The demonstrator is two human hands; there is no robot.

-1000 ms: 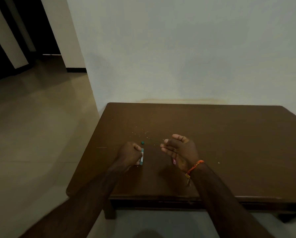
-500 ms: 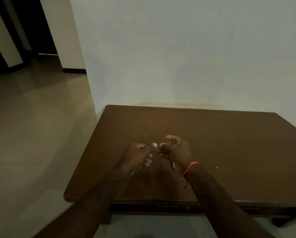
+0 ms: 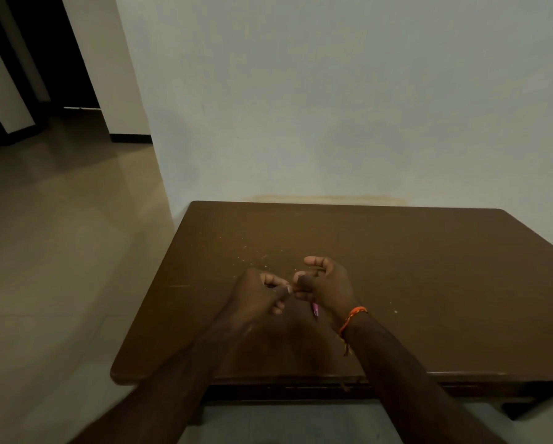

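Both of my hands meet over the near middle of a dark brown table (image 3: 429, 267). My left hand (image 3: 255, 293) is curled into a loose fist, with its thumb and forefinger touching the fingertips of my right hand (image 3: 326, 286). The teal and white stick it held earlier is hidden inside the fist. My right hand grips a thin pink pen (image 3: 315, 310), only the lower end of which pokes out below the palm. Its thumb is raised above the curled fingers. An orange thread band (image 3: 352, 318) circles my right wrist.
Pale crumbs (image 3: 252, 256) are scattered on the table just beyond my hands. The table's far edge stands against a white wall (image 3: 332, 107). Beige tiled floor (image 3: 60, 251) lies to the left, leading to a dark doorway (image 3: 28, 75).
My hands were apart with the teal stick showing in my left hand. They have come together until the fingertips touch, and the stick is out of sight.
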